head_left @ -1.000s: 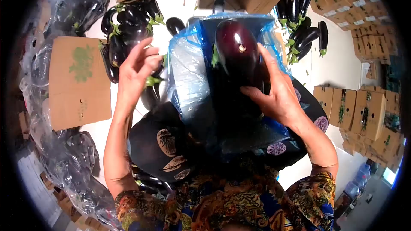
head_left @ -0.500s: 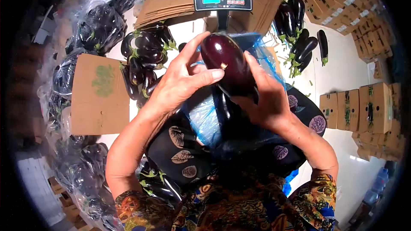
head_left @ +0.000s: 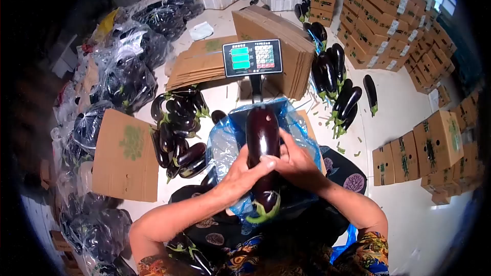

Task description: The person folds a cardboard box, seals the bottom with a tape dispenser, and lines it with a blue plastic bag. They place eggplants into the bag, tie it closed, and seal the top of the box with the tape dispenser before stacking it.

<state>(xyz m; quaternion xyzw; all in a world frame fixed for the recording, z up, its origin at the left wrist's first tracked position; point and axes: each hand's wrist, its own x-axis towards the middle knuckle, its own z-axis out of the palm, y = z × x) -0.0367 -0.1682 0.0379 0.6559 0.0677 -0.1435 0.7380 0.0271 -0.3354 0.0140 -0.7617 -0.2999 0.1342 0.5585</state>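
Observation:
A large, glossy dark purple eggplant (head_left: 262, 138) is held lengthwise between both hands, its green stem end toward my body. My left hand (head_left: 249, 169) wraps the near left side, with the thumb lying across the skin. On the right side, my right hand (head_left: 295, 162) closes round the same eggplant. Beneath them a blue plastic bag (head_left: 225, 143) lines an open box whose contents are mostly hidden. Just beyond the bag stands a digital scale display (head_left: 253, 58) on a post.
Loose eggplants (head_left: 179, 112) lie left of the bag, and more eggplants (head_left: 332, 71) lie to the right. A cardboard flap (head_left: 126, 158) stands at left. Flattened cartons (head_left: 286, 46) lean behind the display. Stacked boxes (head_left: 371, 25) and plastic-bagged eggplants (head_left: 128, 79) flank the floor.
The eggplant has turned, so its stem end now points toward me and its blossom end away. Both hands have shifted lower along it. The view has tilted up, showing more floor beyond.

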